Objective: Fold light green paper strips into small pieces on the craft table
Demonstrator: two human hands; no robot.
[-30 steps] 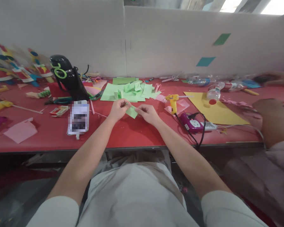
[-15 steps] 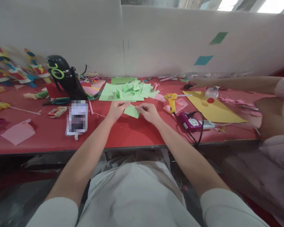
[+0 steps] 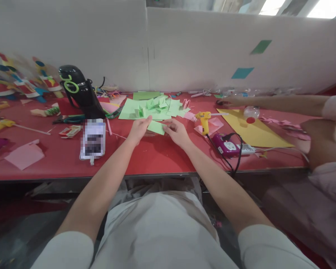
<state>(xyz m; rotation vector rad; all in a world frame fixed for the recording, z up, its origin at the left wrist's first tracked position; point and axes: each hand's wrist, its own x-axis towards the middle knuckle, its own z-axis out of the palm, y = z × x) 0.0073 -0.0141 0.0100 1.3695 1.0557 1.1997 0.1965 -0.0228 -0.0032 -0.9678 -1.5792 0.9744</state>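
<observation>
A small light green paper piece [image 3: 156, 127] lies between both my hands just above the red table [image 3: 156, 157]. My left hand [image 3: 139, 129] pinches its left edge with thumb and fingers. My right hand [image 3: 178, 132] grips its right edge, fingers curled. Right behind them sits a pile of cut green paper pieces [image 3: 154, 107] on larger green sheets.
A blurred phone [image 3: 93, 140] and a black bottle [image 3: 80, 91] stand to the left, a pink sheet [image 3: 24, 156] further left. A yellow glue gun [image 3: 204, 121], a purple power strip [image 3: 228, 145] and yellow paper [image 3: 254, 129] lie right. Another person's arm [image 3: 277, 101] reaches across the table there.
Both my hands have carried the green piece a little farther from me, toward the green pile. The other person's arm has stretched out leftward over the yellow paper.
</observation>
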